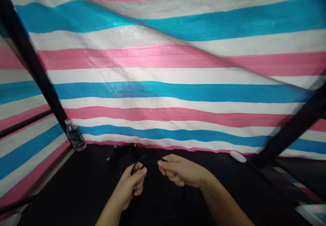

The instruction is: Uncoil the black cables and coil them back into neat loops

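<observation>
A thin black cable (150, 161) runs between my two hands above the dark table. My left hand (132, 182) is closed on it, thumb pressed over the fingers, with a loop of cable rising over the knuckles. Thumb and forefinger of my right hand (178, 170) pinch another stretch of the same cable. Behind my left hand lies a coil of black cable (119, 161) with small white tags near it. Against the black tabletop, the cable's lower parts are hard to make out.
A clear water bottle (75, 136) stands at the table's back left corner. Toward the back right lies a white computer mouse (237, 156). A striped plastic sheet (178, 90) hangs behind the black table (76, 192), between dark frame posts (38, 66).
</observation>
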Action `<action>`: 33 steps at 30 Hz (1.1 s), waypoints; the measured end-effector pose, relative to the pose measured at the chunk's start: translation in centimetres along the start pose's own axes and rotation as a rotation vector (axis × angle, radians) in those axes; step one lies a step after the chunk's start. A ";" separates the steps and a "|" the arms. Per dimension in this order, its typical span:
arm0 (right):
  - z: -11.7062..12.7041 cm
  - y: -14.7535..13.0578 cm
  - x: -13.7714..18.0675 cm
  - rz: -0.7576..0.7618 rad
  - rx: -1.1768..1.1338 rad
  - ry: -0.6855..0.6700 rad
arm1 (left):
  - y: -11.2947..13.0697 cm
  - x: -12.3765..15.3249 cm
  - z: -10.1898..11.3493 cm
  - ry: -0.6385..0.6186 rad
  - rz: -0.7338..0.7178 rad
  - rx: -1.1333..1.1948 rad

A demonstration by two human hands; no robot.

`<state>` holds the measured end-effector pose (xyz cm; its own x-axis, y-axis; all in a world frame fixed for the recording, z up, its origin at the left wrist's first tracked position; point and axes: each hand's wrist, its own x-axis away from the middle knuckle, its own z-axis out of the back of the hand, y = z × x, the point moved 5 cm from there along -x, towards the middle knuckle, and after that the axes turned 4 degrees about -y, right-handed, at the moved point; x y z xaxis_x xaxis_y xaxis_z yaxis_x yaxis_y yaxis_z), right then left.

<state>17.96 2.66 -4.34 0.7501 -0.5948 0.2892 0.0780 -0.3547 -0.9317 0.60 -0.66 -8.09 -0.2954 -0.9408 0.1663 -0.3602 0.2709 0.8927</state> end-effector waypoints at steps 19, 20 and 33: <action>-1.3 -0.8 -2.6 0.555 -0.227 -0.030 | 0.8 -0.4 2.8 0.132 -0.290 1.022; -1.5 -0.8 -2.7 0.611 -0.237 -0.051 | 0.9 -0.4 2.9 0.134 -0.323 1.048; -1.5 1.2 -4.9 0.577 -0.230 0.336 | 1.0 -0.3 1.3 0.159 -0.292 0.738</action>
<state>13.35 4.04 -6.58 0.3834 -0.9113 -0.1504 -0.4397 -0.0369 -0.8974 -0.83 0.19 -7.84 0.0099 -0.9971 0.0761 -0.9109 0.0224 0.4120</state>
